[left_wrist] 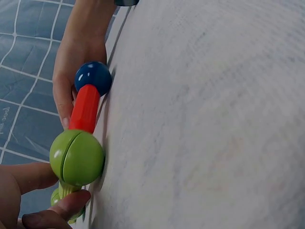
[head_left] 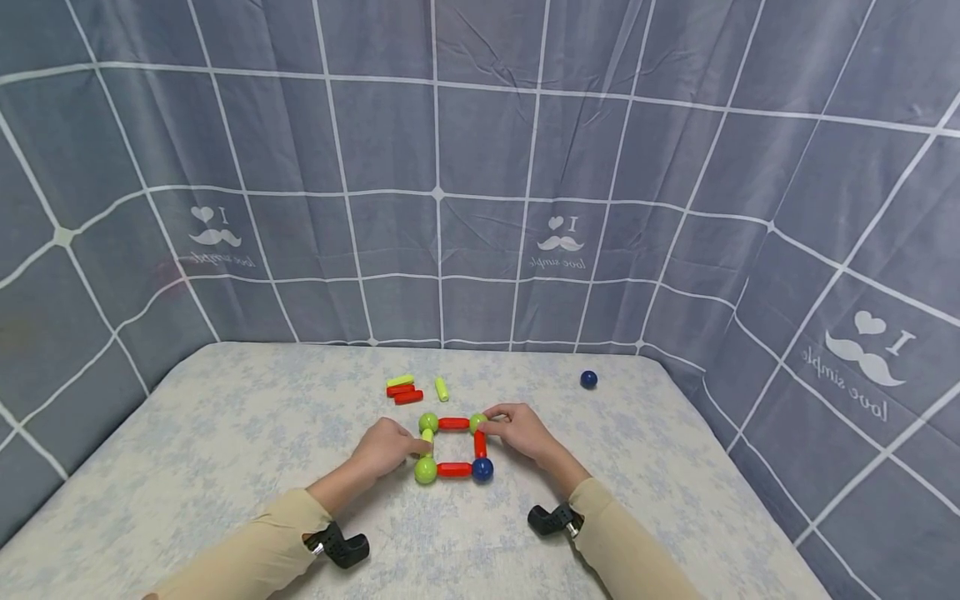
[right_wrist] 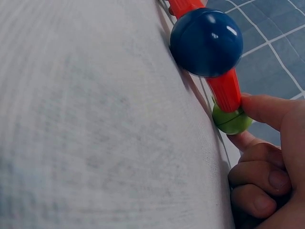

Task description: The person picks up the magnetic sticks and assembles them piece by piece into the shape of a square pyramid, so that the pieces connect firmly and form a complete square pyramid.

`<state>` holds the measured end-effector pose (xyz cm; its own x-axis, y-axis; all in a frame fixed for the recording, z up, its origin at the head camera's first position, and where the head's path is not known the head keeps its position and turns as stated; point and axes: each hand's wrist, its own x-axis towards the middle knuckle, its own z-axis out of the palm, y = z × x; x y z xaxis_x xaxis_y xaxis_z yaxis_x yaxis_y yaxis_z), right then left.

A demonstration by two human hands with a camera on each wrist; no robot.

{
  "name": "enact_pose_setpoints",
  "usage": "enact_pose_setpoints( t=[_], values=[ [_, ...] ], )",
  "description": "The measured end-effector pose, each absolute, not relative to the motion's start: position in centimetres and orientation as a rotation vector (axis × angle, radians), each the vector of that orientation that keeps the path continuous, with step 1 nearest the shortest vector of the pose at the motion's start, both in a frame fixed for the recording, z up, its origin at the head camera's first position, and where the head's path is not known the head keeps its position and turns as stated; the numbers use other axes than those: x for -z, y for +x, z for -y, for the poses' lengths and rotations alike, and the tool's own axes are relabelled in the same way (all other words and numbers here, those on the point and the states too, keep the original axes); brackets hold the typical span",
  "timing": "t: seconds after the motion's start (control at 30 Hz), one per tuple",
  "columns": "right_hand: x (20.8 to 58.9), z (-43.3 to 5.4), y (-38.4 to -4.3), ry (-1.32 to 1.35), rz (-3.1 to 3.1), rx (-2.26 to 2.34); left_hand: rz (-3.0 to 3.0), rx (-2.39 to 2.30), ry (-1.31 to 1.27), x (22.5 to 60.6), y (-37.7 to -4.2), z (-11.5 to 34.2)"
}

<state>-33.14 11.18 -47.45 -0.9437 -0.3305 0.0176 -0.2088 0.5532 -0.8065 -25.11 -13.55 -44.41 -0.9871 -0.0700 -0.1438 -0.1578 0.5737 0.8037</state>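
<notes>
A square of balls and rods lies on the table. Its corners are a green ball at near left (head_left: 425, 470), one at far left (head_left: 428, 422), one at far right (head_left: 477, 422) and a blue ball (head_left: 482, 470) at near right. Three sides are red rods (head_left: 454, 469); the left side is a yellow-green rod (head_left: 427, 436). My left hand (head_left: 381, 448) pinches that rod, close behind the near green ball (left_wrist: 77, 157). With thumb and index finger, my right hand (head_left: 527, 432) grips the far-right green ball (right_wrist: 232, 122), its other fingers curled in.
Behind the square lie loose red rods (head_left: 408, 397) and yellow-green rods (head_left: 442, 389). A single blue ball (head_left: 588, 380) sits at the back right of the cloth-covered table (head_left: 465, 542). A grey checked curtain (head_left: 480, 242) hangs behind and along the sides.
</notes>
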Motion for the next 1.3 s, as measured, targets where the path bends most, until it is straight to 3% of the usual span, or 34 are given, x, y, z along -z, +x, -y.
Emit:
enact_pose_setpoints(
  t=[0.77,1.3],
  values=[
    [47.2,-11.2,-32.9,-0.491,-2.617,1.329,-2.831,-1.071,-0.020,44.3,-23.5,14.0],
    [47.1,-11.0,-33.2,-0.445,-2.623,1.349,-2.846,-1.090,0.032,44.5,-23.9,13.7]
  ],
)
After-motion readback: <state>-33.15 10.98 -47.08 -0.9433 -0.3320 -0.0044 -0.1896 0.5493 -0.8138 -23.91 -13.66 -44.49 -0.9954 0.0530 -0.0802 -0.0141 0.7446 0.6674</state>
